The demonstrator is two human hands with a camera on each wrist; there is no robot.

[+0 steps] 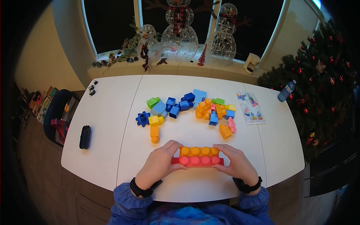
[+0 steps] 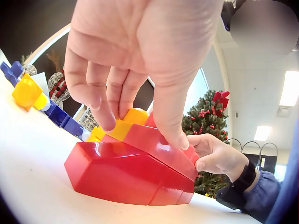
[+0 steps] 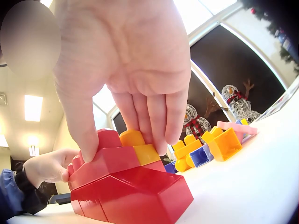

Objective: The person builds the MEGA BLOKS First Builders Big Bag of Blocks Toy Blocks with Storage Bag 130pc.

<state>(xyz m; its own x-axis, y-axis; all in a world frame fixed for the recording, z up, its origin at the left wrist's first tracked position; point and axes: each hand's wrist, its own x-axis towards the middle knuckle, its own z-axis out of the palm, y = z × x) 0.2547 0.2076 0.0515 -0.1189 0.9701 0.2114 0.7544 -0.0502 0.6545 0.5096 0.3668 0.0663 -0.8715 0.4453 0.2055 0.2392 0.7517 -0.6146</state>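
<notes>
On the table in front of the person sits a long red building block (image 2: 112, 172) with slanted ends. Side by side on top of it are a pink-red block (image 1: 199, 165) and an orange block (image 1: 198, 151), each with a row of studs. The left hand (image 1: 159, 165) pinches the left end of this pair, thumb on the near pink-red side and fingers on the far orange side. In the same way the right hand (image 1: 236, 163) holds the right end. In the right wrist view, the right thumb (image 3: 86, 135) presses against the pink-red block.
Loose blocks lie beyond the hands, among them a blue gear-like piece (image 1: 143, 119), a lone orange block (image 1: 225, 131) and a pink flower-shaped piece (image 1: 231, 125). A picture sheet (image 1: 251, 108) lies at right, near a water bottle (image 1: 287, 90). At left is a black case (image 1: 85, 137).
</notes>
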